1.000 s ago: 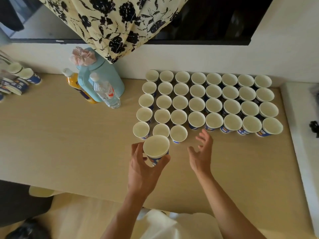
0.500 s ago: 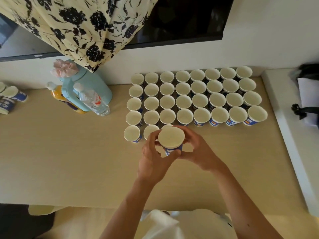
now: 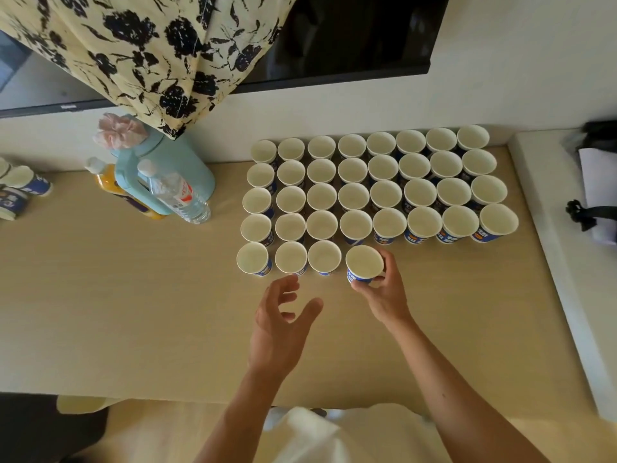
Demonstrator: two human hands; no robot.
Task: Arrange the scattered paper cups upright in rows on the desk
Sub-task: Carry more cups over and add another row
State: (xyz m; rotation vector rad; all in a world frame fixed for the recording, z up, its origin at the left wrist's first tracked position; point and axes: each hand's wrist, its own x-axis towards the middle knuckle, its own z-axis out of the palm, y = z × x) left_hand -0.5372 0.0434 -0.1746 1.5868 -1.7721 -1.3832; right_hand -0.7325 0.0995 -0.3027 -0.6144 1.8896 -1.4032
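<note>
Pale bench (image 3: 133, 312) carries rows of upright paper cups (image 3: 354, 195) at 1 o'clock. The right hand (image 3: 384, 297) grips one cup (image 3: 364, 262) at the front row's 3 o'clock end, fingers (image 3: 390, 262) curled round it. The left hand (image 3: 280, 332) hovers at 6 o'clock, fingers spread, empty.

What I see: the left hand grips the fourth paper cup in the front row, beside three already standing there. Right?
Not quite: the right hand grips that fourth paper cup, not the left hand, which holds nothing. The head view shows it, beside the three cups already standing in the front row.
</note>
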